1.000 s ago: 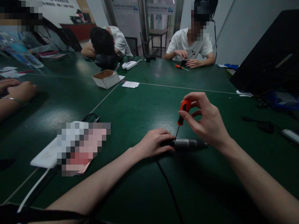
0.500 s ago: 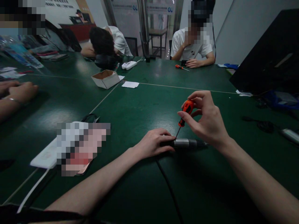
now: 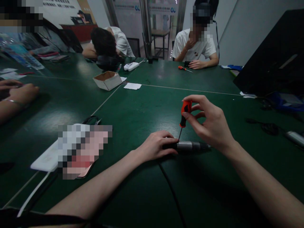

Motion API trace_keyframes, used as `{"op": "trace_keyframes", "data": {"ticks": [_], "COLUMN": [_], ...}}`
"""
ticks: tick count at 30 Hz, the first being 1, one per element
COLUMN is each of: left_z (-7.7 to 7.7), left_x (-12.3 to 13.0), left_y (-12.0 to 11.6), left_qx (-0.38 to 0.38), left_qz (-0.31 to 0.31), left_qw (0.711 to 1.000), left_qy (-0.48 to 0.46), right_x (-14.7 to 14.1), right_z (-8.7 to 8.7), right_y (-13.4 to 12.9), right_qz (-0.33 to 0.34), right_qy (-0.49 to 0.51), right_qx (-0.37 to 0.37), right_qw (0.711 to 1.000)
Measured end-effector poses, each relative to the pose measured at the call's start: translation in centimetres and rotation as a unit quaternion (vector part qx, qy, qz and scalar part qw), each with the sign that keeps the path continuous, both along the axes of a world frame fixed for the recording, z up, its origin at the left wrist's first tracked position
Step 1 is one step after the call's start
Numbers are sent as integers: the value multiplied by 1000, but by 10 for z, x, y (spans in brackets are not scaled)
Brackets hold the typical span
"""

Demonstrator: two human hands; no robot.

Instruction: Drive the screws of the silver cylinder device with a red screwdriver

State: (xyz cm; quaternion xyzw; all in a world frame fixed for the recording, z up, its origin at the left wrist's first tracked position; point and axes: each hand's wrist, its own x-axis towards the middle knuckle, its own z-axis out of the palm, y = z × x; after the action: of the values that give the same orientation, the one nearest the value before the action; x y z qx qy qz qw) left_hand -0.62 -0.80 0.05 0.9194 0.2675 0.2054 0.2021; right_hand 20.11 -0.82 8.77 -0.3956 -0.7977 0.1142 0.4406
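A slim black-and-silver cylindrical tool [image 3: 188,145] lies on the green table [image 3: 147,107], its narrow end pointing right. My left hand [image 3: 156,145] is closed around its black left end and holds it down. In my right hand [image 3: 211,122] is a screwdriver [image 3: 186,109] with an orange-and-black handle, pinched between thumb and fingers. It stands nearly upright, its shaft reaching down to the tool beside my left fingertips. Whether the tip sits in a screw is too small to see. A black cord [image 3: 172,186] runs from under my left hand toward the table's near edge.
On the left lie a white power bank-like block [image 3: 45,160] with a cable and a pinkish phone-like slab [image 3: 85,158]. An open cardboard box [image 3: 108,83] stands farther back. Other people sit around the table; another screwdriver [image 3: 184,68] lies near one. A dark panel [image 3: 273,53] leans at right.
The screwdriver handle has swung left and slightly down, so it stands more upright, and my right fingers have shifted with it. My left hand and the cylindrical tool stay put.
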Motion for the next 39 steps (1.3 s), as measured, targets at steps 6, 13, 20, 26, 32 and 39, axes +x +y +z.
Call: {"op": "trace_keyframes", "data": {"ticks": [6, 13, 20, 26, 32, 39], "left_z": [2, 0, 1, 0, 1, 0], "left_x": [-1, -1, 0, -1, -1, -1], "left_y": [-1, -1, -1, -1, 0, -1], "left_qx": [0, 0, -4, -9, -12, -12], "left_qz": [1, 4, 6, 8, 8, 4], "left_qw": [1000, 1000, 1000, 1000, 1000, 1000], "left_qy": [-2, -4, 6, 2, 8, 3], "right_x": [-3, -2, -1, -3, -3, -2], "right_z": [-2, 0, 0, -1, -1, 1], "right_y": [1, 0, -1, 1, 0, -1], "right_qz": [-22, -2, 14, -2, -3, -4], "right_qy": [59, 37, 1, 59, 68, 29], "right_qx": [-11, -13, -8, -18, -36, -7], "right_qw": [998, 999, 1000, 998, 997, 1000]}}
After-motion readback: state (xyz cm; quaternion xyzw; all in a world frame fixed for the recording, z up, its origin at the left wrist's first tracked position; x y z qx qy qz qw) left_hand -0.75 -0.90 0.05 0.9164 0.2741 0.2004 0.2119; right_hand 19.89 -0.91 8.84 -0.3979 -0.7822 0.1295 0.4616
